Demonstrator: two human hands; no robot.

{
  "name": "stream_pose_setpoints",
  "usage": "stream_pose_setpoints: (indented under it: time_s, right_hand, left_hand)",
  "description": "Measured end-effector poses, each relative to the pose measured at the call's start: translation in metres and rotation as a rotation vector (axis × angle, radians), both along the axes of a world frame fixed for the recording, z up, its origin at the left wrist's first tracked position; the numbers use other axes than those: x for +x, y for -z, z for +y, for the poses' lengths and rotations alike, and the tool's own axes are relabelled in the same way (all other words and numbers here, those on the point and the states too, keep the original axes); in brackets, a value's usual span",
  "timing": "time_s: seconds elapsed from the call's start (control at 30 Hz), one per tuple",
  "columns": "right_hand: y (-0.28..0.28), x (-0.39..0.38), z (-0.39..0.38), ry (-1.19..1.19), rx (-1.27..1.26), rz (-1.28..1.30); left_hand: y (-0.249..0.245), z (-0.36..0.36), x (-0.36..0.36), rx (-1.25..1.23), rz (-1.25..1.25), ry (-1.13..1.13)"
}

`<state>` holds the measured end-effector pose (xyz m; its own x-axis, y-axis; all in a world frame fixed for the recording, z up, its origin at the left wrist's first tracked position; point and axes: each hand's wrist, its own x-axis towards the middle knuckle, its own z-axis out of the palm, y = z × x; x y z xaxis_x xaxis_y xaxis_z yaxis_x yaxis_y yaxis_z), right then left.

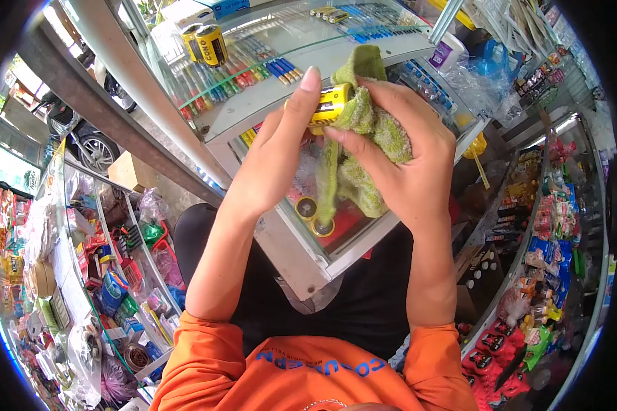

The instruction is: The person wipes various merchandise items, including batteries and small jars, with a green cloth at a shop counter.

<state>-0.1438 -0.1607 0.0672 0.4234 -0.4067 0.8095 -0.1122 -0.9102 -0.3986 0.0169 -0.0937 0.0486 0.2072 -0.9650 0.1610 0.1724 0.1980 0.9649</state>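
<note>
1. Left hand [267,161], 11 o'clock: thumb and fingers closed around a yellow battery [329,109], held at 12 o'clock above the display case [288,255].
2. Right hand [421,147], 2 o'clock: fingers gripping a green cloth [378,140], 1 o'clock, its folds against the battery's 3 o'clock end.
3. Two more batteries [211,46], 11 o'clock: side by side on the case's glass.
4. Motorcycle [92,147], between 9 and 10 o'clock.

- Pretty clearly a shop, tbh, and a crammed one
- glass display case [291,257] with pens [281,70] laid out in rows
- packaged goods [113,291] piled on the left
- loads of colourful packets [552,246] along the right
</note>
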Motion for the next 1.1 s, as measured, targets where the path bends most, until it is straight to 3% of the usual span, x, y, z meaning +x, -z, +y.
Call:
stream_pose_setpoints:
  time_s: [0.17, 0.2, 0.23, 0.3, 0.33, 0.4, 0.43, 0.5, 0.6, 0.77, 0.87, 0.93, 0.97, 1.03, 1.1]
  right_hand:
    - [-0.004, -0.002, 0.013, 0.194, -0.164, 0.060]
    - [-0.007, -0.003, 0.016, 0.255, -0.216, 0.096]
    - [-0.010, -0.005, 0.015, 0.257, -0.218, 0.095]
    - [-0.014, -0.012, 0.011, 0.116, -0.223, 0.094]
    - [-0.012, -0.015, 0.007, 0.117, -0.224, 0.091]
    - [-0.009, -0.018, -0.001, -0.108, -0.013, -0.176]
    - [-0.010, -0.016, 0.002, -0.115, -0.014, -0.178]
    - [-0.013, -0.011, 0.012, -0.010, 0.263, -0.432]
    - [-0.009, -0.010, 0.009, -0.012, 0.294, -0.468]
    - [-0.007, -0.011, 0.013, 0.054, 0.286, -0.451]
    - [-0.006, -0.011, 0.005, 0.040, 0.099, -0.364]
    - [-0.005, -0.005, 0.002, 0.032, -0.222, -0.315]
    - [-0.005, -0.004, 0.005, 0.030, -0.222, -0.314]
    - [-0.003, -0.002, 0.018, -0.017, -0.270, -0.147]
    - [-0.008, 0.003, 0.028, -0.059, -0.283, 0.016]
  left_hand:
    - [-0.005, 0.002, -0.016, -0.007, 0.242, 0.007]
    - [-0.006, 0.000, -0.021, -0.033, 0.449, 0.016]
    - [-0.006, -0.001, -0.024, -0.058, 0.656, 0.028]
    - [-0.001, -0.003, -0.020, -0.082, 0.693, 0.000]
    - [0.004, -0.005, -0.012, -0.128, 0.771, 0.111]
    - [0.008, -0.005, 0.005, -0.176, 0.884, 0.310]
    - [0.013, -0.010, 0.014, -0.139, 0.894, 0.372]
    - [0.019, -0.010, 0.016, -0.190, 0.967, 0.400]
    - [0.020, -0.010, 0.011, -0.270, 1.051, 0.480]
    - [0.015, -0.007, 0.005, -0.247, 1.091, 0.488]
    - [0.010, -0.006, 0.004, -0.268, 1.049, 0.461]
    - [0.013, -0.006, 0.007, -0.237, 1.055, 0.521]
    - [0.014, -0.006, 0.007, -0.238, 1.056, 0.520]
    - [0.017, -0.004, 0.005, -0.298, 1.097, 0.483]
    - [0.016, 0.001, 0.003, -0.265, 0.864, 0.260]
